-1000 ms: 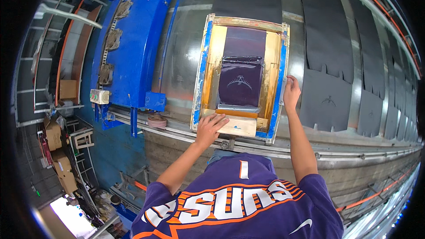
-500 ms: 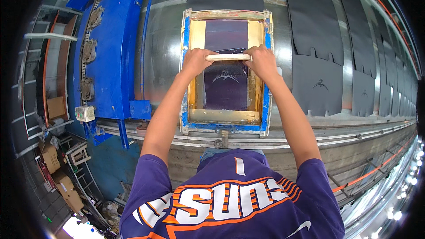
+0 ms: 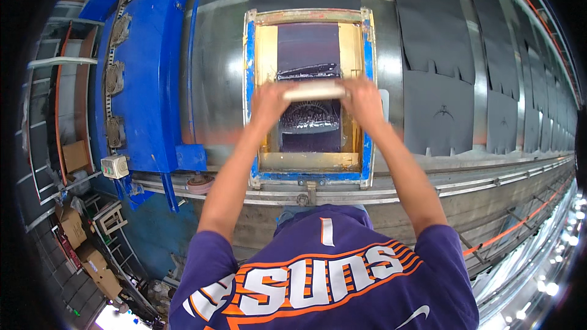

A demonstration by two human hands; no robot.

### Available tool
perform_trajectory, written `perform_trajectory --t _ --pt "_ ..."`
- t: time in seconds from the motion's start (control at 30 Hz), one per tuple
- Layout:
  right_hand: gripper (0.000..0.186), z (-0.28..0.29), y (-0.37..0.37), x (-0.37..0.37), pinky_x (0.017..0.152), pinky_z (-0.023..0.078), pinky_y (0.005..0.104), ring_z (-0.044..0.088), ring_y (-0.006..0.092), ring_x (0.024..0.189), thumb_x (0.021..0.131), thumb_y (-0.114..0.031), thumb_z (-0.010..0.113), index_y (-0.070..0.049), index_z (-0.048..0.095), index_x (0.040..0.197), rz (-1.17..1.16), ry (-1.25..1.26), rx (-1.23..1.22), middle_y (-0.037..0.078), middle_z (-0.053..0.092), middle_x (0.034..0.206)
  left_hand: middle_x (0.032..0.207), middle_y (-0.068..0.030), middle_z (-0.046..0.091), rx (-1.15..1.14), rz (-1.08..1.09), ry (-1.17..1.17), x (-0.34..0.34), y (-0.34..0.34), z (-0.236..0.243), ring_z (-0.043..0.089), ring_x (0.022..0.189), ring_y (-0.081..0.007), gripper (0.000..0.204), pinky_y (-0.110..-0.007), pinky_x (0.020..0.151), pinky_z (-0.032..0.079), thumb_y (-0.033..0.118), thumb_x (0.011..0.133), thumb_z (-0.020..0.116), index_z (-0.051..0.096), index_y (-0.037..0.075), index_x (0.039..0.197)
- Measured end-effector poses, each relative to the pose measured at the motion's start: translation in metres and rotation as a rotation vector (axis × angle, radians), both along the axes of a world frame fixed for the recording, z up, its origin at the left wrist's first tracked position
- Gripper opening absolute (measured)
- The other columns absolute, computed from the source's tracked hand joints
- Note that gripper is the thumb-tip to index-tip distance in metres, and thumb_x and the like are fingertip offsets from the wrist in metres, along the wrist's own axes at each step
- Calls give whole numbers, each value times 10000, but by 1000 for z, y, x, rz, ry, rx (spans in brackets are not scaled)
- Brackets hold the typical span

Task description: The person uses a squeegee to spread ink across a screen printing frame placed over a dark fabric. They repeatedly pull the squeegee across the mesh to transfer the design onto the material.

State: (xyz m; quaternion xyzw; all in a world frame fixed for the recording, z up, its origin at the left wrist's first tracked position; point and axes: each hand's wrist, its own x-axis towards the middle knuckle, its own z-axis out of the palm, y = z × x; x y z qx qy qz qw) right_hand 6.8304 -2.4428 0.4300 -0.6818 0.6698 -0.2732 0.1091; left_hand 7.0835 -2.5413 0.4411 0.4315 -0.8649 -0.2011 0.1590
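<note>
A blue-edged screen-printing frame [image 3: 306, 176] lies on the table before me, its mesh window [image 3: 309, 43] dark with yellowish borders. Both hands grip a pale squeegee [image 3: 313, 90] crosswise over the middle of the mesh. My left hand [image 3: 269, 104] is closed round its left end, and my right hand [image 3: 363, 101] round its right end; both are slightly blurred. Beyond the squeegee runs a ridge of glossy dark ink [image 3: 307, 72]. On its near side, wet ink [image 3: 310, 124] lies over the arched motif in the mesh.
Dark sheets [image 3: 431, 24] lie along the long metal table to the right; one nearby piece [image 3: 438, 113] bears a small printed motif. A blue machine [image 3: 143, 73] with several fans stands at the left. A metal rail [image 3: 416, 194] runs along the table's near edge. Cardboard boxes [image 3: 101, 272] sit lower left.
Both hands have brought the squeegee slightly toward me, and it looks tilted differently. Wet ink now shows on its near side, over the motif, where the mesh looked smooth before.
</note>
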Motion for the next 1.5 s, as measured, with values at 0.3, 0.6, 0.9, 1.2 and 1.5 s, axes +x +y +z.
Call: perform_trajectory --t 0.3,0.6,0.9,1.2,1.5 --pt "477 -22 77 38 899 522 411 643 278 1022 677 28 742 -98 729 1137 -50 -70 152 65 707 1210 1205 -14 738 -3 -54 -219 24 71 -20 658 1076 -274 522 -399 903 548 -70 693 706 774 180 1146" --pt "445 -21 76 -29 893 510 437 634 321 1038 845 -285 814 -63 684 1208 -421 -418 70 162 705 1127 1102 -32 761 258 41 -126 24 27 9 680 1048 -291 386 -415 905 544 81 779 773 780 240 1131" --pt "232 -72 37 -35 862 507 472 692 406 940 1014 -248 584 -96 694 1152 -663 -612 96 206 735 980 1356 3 669 -149 -19 -98 25 38 -28 620 1237 -280 632 -386 1059 513 -33 728 766 705 247 1291" --pt "227 -45 45 -32 843 510 450 707 380 927 1023 -247 578 -80 705 1109 -680 -668 15 215 733 966 1404 33 643 -104 34 -117 77 192 -14 542 1355 -246 635 -432 1047 448 -20 746 685 682 240 1325" --pt "346 -76 59 -56 983 487 395 660 271 1063 1040 -213 526 0 660 1277 -576 -740 -57 178 719 1188 1289 -108 682 296 659 472 113 140 -23 656 1076 -186 443 -372 885 504 352 820 857 763 72 1151"
